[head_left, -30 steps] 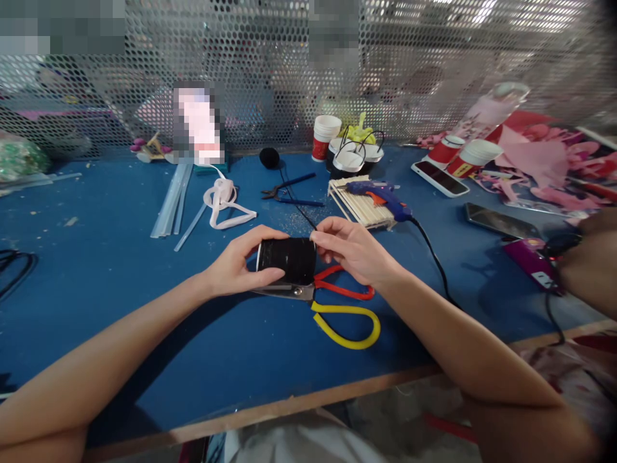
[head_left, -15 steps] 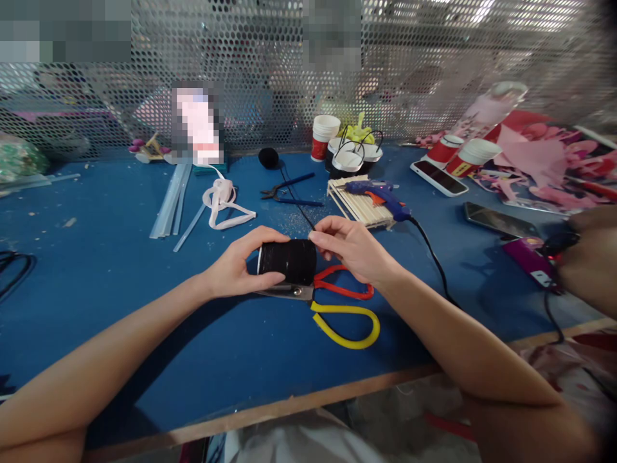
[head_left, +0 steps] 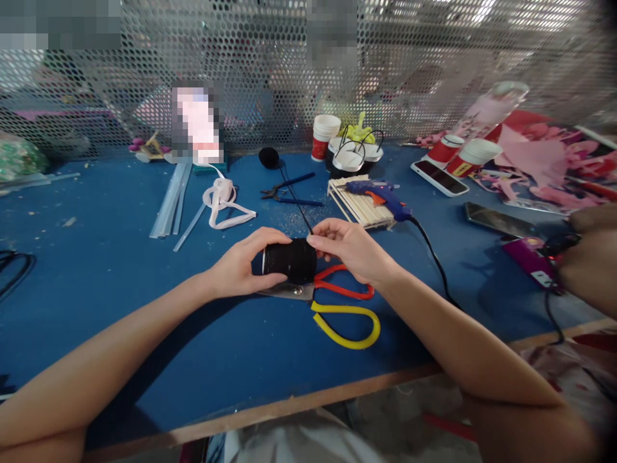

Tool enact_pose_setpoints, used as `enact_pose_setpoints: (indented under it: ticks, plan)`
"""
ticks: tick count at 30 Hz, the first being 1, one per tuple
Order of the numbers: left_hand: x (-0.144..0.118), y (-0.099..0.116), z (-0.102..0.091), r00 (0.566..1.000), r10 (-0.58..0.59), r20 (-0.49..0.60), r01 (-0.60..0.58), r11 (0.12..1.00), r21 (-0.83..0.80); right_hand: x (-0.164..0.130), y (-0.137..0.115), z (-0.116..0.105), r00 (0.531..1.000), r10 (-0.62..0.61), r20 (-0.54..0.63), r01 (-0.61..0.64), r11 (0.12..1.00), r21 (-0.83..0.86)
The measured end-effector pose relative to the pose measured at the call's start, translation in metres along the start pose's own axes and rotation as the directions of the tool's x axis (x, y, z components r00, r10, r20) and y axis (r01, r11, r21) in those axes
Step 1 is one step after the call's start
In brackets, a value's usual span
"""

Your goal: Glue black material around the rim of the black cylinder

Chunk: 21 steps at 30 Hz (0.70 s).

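Observation:
My left hand holds a black-wrapped cylinder by its left end, thumb below and fingers above. A white rim shows at that end. At the cylinder's right end, my right hand pinches a thin black cord between thumb and fingers. This cord runs back over the table toward a round black ball. Partly under the cylinder lie large scissors with one red handle and one yellow handle; much of their blades is hidden.
Blue-handled pliers lie behind the cord. A glue gun rests on a bundle of sticks, its cable trailing right. Left are white ribbon and clear glue sticks. Another person's hand is at far right, near phones.
The cylinder's white-rimmed end has shifted slightly right along with my left hand. My right hand has barely moved, and the cord now meets it a little further left.

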State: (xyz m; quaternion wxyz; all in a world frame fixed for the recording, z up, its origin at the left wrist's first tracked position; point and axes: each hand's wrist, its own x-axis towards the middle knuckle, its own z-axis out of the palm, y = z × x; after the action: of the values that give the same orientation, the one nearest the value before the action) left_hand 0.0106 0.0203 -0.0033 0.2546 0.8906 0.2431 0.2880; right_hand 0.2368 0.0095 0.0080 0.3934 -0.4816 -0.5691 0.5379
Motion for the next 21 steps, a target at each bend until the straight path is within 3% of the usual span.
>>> enact_pose_setpoints:
  ticks: [9, 21]
  plan:
    - [0.0, 0.003, 0.004, 0.994, -0.106, -0.008, 0.107, 0.99, 0.087, -0.001, -0.002, 0.009, 1.0, 0.009, 0.009, -0.009, 1.0, 0.016]
    - [0.0, 0.009, 0.006, 0.997, -0.001, 0.075, -0.013, 0.983, 0.183, -0.008, -0.006, 0.013, 0.996, -0.021, 0.086, 0.024, 0.999, -0.037]
